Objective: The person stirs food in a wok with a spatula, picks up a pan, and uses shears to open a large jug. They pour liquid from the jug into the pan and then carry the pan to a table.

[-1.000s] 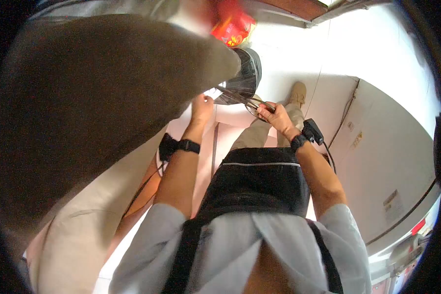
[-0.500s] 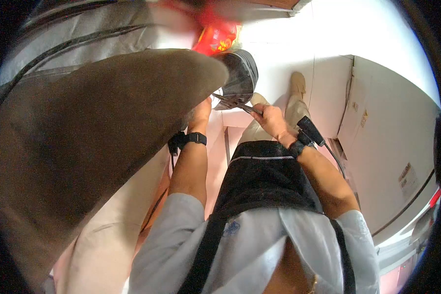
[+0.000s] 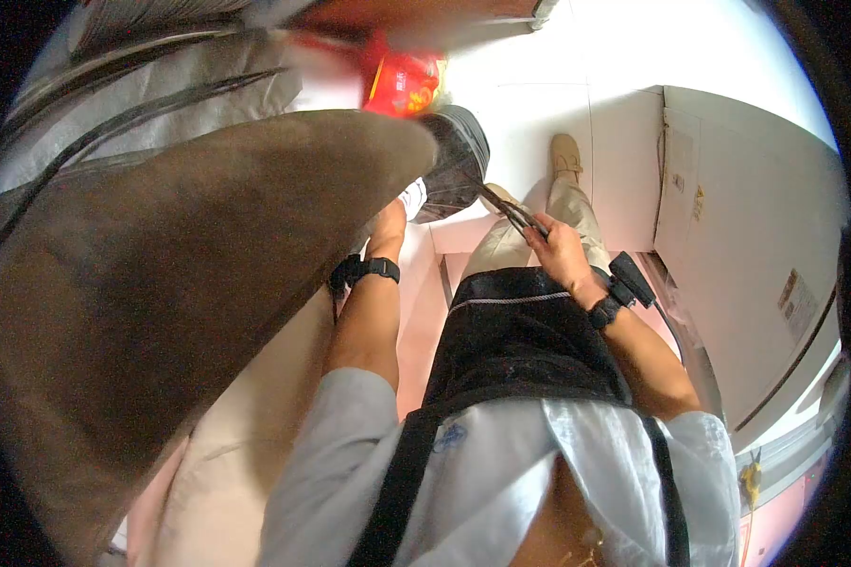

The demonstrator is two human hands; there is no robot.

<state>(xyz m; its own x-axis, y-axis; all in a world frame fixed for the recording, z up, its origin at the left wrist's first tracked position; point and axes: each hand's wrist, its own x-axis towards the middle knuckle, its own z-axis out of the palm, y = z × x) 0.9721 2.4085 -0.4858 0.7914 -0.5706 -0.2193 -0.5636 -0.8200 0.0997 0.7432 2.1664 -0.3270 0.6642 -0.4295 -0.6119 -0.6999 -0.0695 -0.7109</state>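
Note:
A dark, slender metal tool (image 3: pixel 515 214), which looks like tongs, is held in my right hand (image 3: pixel 560 251); its tip points up and left. My left hand (image 3: pixel 389 227) is beside a white object (image 3: pixel 412 198), partly behind a large brown surface (image 3: pixel 208 227). Its fingers are mostly hidden, so what they hold cannot be made out. Just above and to the right of my left hand is a black bin or bag (image 3: pixel 456 165).
A red package (image 3: pixel 405 85) lies beyond the black bin. On the right stands a large white cabinet (image 3: pixel 747 227). Dark cables (image 3: pixel 113 123) cross grey sheeting at the upper left. My shoe (image 3: pixel 565 156) is on the white floor.
My right hand has moved right and slightly down with the tool, away from the black bin and my left hand. More of the white object shows by my left hand.

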